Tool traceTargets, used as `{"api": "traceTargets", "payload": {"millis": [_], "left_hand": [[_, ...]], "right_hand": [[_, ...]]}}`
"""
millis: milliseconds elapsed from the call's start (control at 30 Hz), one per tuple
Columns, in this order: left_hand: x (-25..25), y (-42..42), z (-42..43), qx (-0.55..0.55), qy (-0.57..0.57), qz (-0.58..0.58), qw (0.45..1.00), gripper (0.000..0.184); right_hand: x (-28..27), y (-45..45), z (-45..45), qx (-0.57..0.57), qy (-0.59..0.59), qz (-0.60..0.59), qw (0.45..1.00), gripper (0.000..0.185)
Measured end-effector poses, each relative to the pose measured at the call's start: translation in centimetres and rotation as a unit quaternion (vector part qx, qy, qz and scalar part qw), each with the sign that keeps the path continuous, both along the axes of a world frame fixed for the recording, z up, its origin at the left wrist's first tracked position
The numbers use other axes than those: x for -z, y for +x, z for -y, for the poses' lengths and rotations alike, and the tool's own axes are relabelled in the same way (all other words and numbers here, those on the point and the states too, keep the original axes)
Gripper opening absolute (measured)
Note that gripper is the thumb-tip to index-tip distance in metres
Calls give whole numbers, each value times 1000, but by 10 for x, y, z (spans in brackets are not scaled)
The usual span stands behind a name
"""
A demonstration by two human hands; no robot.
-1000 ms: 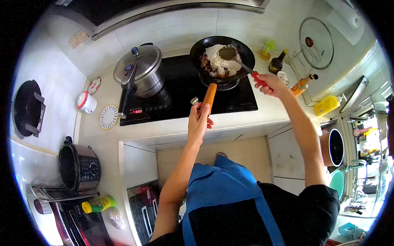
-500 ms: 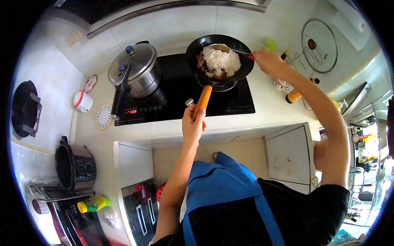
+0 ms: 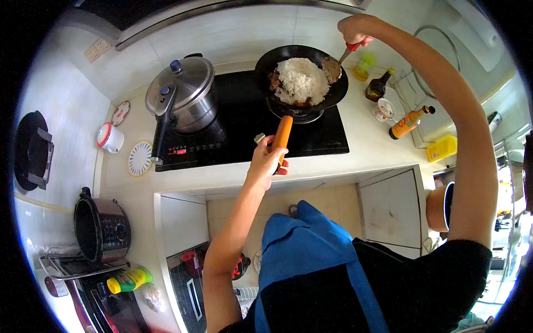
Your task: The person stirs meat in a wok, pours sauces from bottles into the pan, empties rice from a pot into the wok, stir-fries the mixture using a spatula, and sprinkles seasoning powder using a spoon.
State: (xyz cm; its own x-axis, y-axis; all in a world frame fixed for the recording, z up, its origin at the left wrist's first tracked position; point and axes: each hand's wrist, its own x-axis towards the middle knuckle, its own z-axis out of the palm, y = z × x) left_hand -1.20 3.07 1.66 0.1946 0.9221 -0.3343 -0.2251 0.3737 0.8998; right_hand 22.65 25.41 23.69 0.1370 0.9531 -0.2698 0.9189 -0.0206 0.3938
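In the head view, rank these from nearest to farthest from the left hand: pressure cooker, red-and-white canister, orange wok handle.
1. Orange wok handle: in the left hand's grip.
2. Pressure cooker: on the left side of the cooktop.
3. Red-and-white canister: on the counter, left of the cooktop.

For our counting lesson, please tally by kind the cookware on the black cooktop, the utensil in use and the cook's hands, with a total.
Wok: 1
Pressure cooker: 1
Red-handled cooking utensil: 1
Left hand plus right hand: 2
Total: 5
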Motion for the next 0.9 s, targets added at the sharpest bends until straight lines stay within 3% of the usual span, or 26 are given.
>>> {"api": "traceTargets", "payload": {"millis": [100,133,233,267,333,367,433,500,567,633,733,800,900], "left_hand": [[0,-1,-7,36,-33,12,999,43],[-1,-2,-8,54,-32,9,998,44],[-7,-4,-14,95,-34,-28,994,48],[-4,-6,-16,112,-14,-30,993,51],[-3,-11,-17,124,5,-29,992,54],[-10,-13,-16,143,2,-42,989,60],[-9,-15,-17,162,0,-52,985,67],[1,-14,-19,164,64,-74,981,66],[-7,-16,-19,190,59,-109,974,68],[-7,-17,-19,200,59,-106,972,70],[-9,-15,-17,187,78,-108,973,71],[-14,-14,-14,189,64,-116,973,73],[-14,-13,-11,177,61,-114,976,74]], "right_hand": [[4,-19,-21,5,-60,56,997,22],[23,-4,-70,95,-176,100,975,23],[41,12,-116,188,-304,137,924,24],[52,19,-143,375,-424,143,812,24],[48,38,-137,435,-490,67,753,31],[36,49,-94,319,-451,-11,833,34],[36,70,-32,242,-360,-184,882,37],[59,93,3,262,-316,-336,848,38],[90,94,43,246,-252,-479,804,37],[139,86,62,261,-252,-602,711,33],[178,54,74,286,-191,-632,694,29],[191,46,85,275,-104,-715,634,28],[184,56,104,246,-71,-696,671,25]]}}
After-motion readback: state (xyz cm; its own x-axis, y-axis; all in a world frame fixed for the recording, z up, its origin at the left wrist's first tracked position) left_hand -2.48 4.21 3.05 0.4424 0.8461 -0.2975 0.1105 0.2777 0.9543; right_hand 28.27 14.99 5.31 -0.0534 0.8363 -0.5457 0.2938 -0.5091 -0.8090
